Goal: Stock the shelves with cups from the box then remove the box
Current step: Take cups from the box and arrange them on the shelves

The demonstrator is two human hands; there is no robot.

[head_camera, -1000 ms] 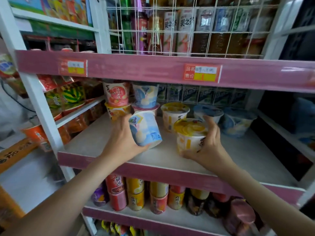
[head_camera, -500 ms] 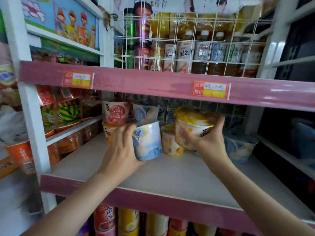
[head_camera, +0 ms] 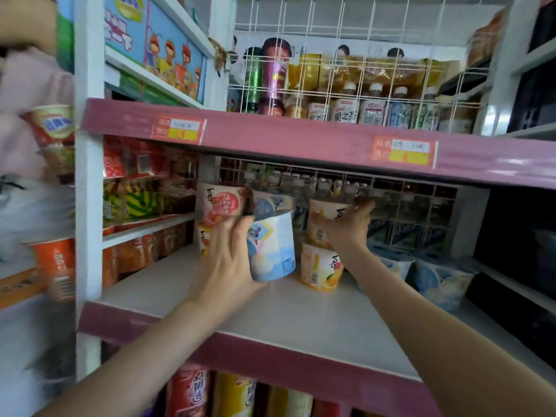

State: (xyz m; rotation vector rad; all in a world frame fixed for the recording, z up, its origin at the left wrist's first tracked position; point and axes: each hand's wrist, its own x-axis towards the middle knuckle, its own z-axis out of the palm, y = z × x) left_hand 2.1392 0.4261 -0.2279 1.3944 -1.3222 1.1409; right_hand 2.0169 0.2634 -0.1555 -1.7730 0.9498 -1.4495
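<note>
Raised from the shelf front since a second ago, the yellow cup (head_camera: pixel 323 219) now stands directly over a second yellow cup (head_camera: pixel 320 267), long axis near vertical; contact between them cannot be told. Right hand (head_camera: pixel 346 233) grips its side, fingers curled round it. Left hand (head_camera: pixel 228 254) grips a blue cup (head_camera: pixel 272 248), axis also near vertical, just over the white shelf (head_camera: pixel 301 320). Stacked red cups (head_camera: pixel 218 203) stand behind the left hand; more blue cups (head_camera: pixel 439 281) stand at right. Bottles (head_camera: pixel 373 111) fill the wire-fronted tier above, its pink edge bearing price labels (head_camera: pixel 404 152).
</note>
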